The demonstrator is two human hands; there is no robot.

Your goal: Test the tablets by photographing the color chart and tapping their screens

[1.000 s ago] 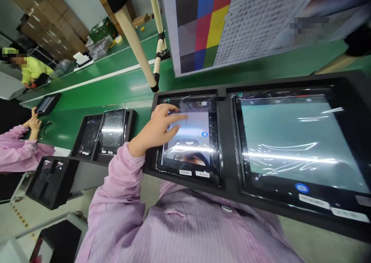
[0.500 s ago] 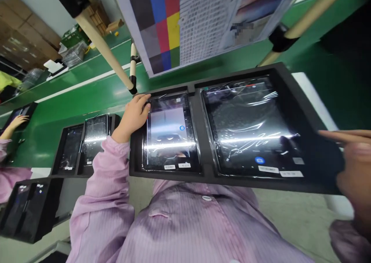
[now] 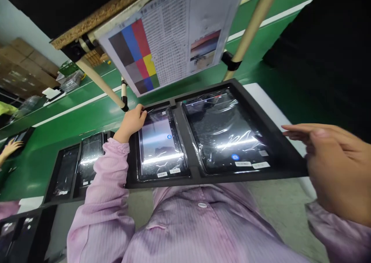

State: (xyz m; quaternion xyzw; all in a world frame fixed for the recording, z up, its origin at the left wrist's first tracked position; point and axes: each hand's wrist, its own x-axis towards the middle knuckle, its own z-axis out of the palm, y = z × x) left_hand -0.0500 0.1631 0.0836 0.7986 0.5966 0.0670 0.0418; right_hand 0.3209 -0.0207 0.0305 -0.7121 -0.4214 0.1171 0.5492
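Note:
A black foam tray [image 3: 182, 135] lies in front of me with two film-wrapped tablets in its compartments. The smaller tablet [image 3: 162, 145] on the left has a lit, pale screen. On the right, the larger tablet [image 3: 223, 135] shows a dark picture with a blue round icon. White labels stick to the lower edge of both. My left hand [image 3: 131, 123] is closed at the tray's upper left corner, fingers bent over the rim. Beyond the right side, my right hand [image 3: 336, 166] is blurred, holds nothing and has its fingers stretched toward the tray.
White foam [image 3: 268, 106] lies under the tray's right side. A printed sheet with colour blocks [image 3: 174, 43] hangs ahead between pole supports [image 3: 252, 27]. At left stands another tray of tablets [image 3: 62, 174]. A co-worker's hand [image 3: 11, 148] is farther left on the green bench [image 3: 43, 120].
My view has shifted, so the sheet shows more fully. My right hand has drawn away from the tray's right edge. My left hand stays at the corner, its fingers more bent.

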